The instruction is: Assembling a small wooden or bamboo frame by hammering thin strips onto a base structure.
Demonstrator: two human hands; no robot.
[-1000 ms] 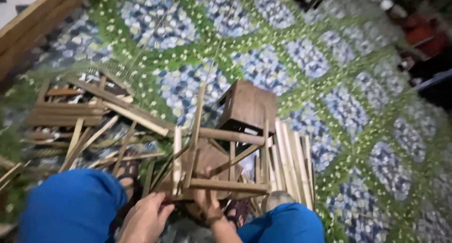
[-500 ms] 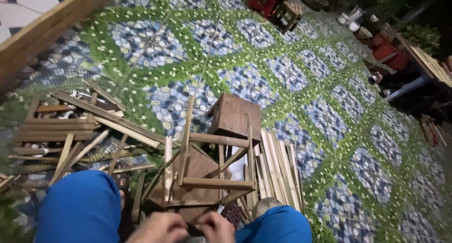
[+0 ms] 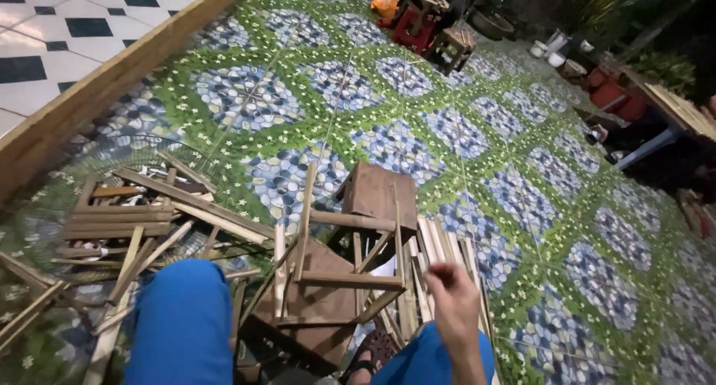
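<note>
— What is the right hand [image 3: 453,294] doing?

— It is raised near the bottom of the view, back toward the camera, fingers curled loosely inward. It is blurred, so I cannot tell whether anything is pinched between the fingertips. The forearm runs down and right out of the view, over the right knee in blue trousers [image 3: 440,359].

— And the left hand?

— Not in view. Only the left leg in blue trousers [image 3: 181,321] shows at the near left.

— What is closest to the raised hand?

— Just to its left stands a small unfinished stool frame of thin brown wooden slats [image 3: 339,280], with upright legs and crossbars, sitting on a dark brown wooden board [image 3: 317,314] between the knees. Under and just beyond the hand lies a row of pale wooden slats laid side by side [image 3: 440,247] on the floor.

— Further out?

— Beyond the frame stands a small dark brown wooden stool [image 3: 380,195]. At the near left is a loose heap of wooden slats and sticks [image 3: 127,221]. All of it rests on a floor mat patterned with green leaves and blue pebbles [image 3: 522,198]. A long pale wooden beam [image 3: 112,83] borders the mat at the far left, and more small stools [image 3: 440,34] stand at the far end.
</note>
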